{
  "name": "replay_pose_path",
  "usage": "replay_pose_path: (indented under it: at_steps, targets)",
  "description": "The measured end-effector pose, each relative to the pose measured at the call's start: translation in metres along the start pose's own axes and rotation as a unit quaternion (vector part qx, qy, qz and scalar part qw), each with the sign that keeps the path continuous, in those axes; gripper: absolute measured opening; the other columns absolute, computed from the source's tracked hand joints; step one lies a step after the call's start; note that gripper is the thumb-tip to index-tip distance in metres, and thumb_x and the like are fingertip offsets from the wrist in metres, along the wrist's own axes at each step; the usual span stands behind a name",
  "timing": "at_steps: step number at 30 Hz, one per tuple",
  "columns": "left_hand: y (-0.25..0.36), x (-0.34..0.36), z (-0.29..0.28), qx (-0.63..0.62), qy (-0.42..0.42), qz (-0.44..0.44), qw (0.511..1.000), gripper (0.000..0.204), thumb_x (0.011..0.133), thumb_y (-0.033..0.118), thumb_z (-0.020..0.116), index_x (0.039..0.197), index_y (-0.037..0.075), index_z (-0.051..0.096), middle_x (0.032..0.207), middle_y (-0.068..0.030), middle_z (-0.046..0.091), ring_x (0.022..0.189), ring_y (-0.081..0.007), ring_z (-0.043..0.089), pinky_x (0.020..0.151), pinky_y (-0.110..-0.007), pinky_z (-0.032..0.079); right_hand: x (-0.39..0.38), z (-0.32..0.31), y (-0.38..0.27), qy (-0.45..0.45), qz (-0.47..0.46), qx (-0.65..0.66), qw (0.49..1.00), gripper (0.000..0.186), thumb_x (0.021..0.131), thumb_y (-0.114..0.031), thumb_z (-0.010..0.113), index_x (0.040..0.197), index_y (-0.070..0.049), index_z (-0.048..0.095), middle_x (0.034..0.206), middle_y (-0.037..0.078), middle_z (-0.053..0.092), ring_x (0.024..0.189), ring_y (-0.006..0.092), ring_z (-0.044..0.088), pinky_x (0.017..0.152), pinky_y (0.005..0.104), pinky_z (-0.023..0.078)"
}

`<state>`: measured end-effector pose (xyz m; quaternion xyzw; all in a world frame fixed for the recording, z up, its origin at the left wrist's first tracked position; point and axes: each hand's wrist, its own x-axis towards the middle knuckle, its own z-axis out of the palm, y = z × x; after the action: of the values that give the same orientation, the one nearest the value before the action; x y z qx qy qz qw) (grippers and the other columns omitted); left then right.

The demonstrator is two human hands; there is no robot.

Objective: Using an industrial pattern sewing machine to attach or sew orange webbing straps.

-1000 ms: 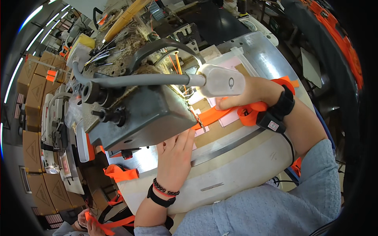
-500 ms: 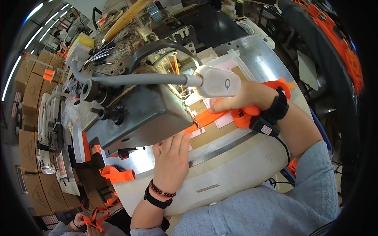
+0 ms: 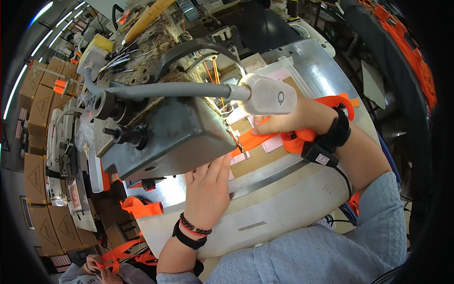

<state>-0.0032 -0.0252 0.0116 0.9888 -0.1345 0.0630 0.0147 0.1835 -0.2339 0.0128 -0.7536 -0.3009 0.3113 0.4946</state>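
Observation:
An orange webbing strap (image 3: 252, 140) runs under the needle area of a grey sewing machine (image 3: 177, 135). My right hand (image 3: 309, 116) grips the strap to the right of the needle area, thumb on top; a white lamp (image 3: 272, 96) hides its other fingers. More of the strap loops around that hand and wrist. My left hand (image 3: 207, 191) lies with fingers stretched out at the front of the machine head, which covers the fingertips. Whether they touch the strap cannot be seen. Beneath the strap is a brown template (image 3: 262, 164) with pale pink pieces.
A folded orange strap piece (image 3: 142, 207) rests at the table's left edge. A black box with a cable (image 3: 319, 154) hangs by my right wrist. At lower left, a co-worker's hands (image 3: 101, 270) hold orange webbing. Cardboard boxes (image 3: 40, 180) are stacked at left.
The view has shifted slightly. My hands keep nearly the same places by the machine, and the strap stays in my right hand. The co-worker's orange webbing now spreads out further.

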Motion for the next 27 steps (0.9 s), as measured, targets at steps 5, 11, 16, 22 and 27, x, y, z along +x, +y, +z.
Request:
replay_pose_path:
  at_steps: [5, 11, 16, 22, 27]
  targets:
    - [-0.001, 0.0, -0.001, -0.009, -0.008, 0.004, 1.0, 0.059, 0.079, 0.0, 0.057, 0.137, 0.002, 0.057, 0.13, -0.0102, 0.058, 0.11, -0.0285, 0.053, 0.095, -0.044, 0.036, 0.002, 0.002, 0.007, 0.005, -0.035, -0.007, 0.999, 0.02, 0.078, -0.015, 0.078, 0.075, -0.004, 0.061, 0.066, 0.006, 0.062, 0.06, 0.0151, 0.058, 0.058, 0.0333, 0.048]
    - [-0.008, 0.006, 0.002, -0.046, -0.007, 0.01, 0.999, 0.056, 0.077, -0.002, 0.055, 0.133, 0.001, 0.058, 0.134, -0.0115, 0.058, 0.11, -0.0308, 0.053, 0.094, -0.045, 0.037, -0.019, -0.025, -0.017, 0.1, -0.077, -0.119, 0.985, 0.021, 0.084, -0.02, 0.075, 0.094, -0.001, 0.071, 0.08, 0.008, 0.07, 0.069, 0.0155, 0.063, 0.065, 0.0306, 0.051]
    - [-0.008, 0.001, 0.005, -0.051, 0.0, 0.0, 0.999, 0.043, 0.084, 0.004, 0.056, 0.127, 0.002, 0.062, 0.134, -0.0082, 0.06, 0.114, -0.0289, 0.056, 0.103, -0.047, 0.037, -0.088, -0.096, -0.048, 0.131, 0.0, -0.268, 0.955, 0.017, 0.088, -0.013, 0.07, 0.098, 0.002, 0.07, 0.087, 0.005, 0.072, 0.078, 0.0104, 0.065, 0.072, 0.0258, 0.051]
    - [-0.008, 0.002, 0.004, -0.061, 0.007, 0.013, 0.998, 0.05, 0.078, -0.001, 0.058, 0.129, 0.001, 0.06, 0.136, -0.0084, 0.06, 0.106, -0.0277, 0.056, 0.097, -0.045, 0.038, -0.173, -0.066, -0.017, 0.117, 0.022, -0.192, 0.974, 0.017, 0.08, -0.012, 0.079, 0.094, -0.004, 0.073, 0.091, 0.006, 0.072, 0.071, 0.0124, 0.064, 0.065, 0.0283, 0.051]
    - [-0.008, 0.003, 0.006, -0.046, 0.0, 0.022, 0.999, 0.049, 0.081, 0.001, 0.059, 0.13, 0.002, 0.06, 0.136, -0.0074, 0.059, 0.107, -0.0264, 0.056, 0.098, -0.046, 0.038, -0.144, 0.012, -0.007, 0.122, -0.215, -0.473, 0.846, 0.046, 0.085, -0.004, 0.07, 0.129, -0.008, 0.059, 0.136, 0.012, 0.056, 0.104, 0.0327, 0.064, 0.082, 0.0368, 0.055]
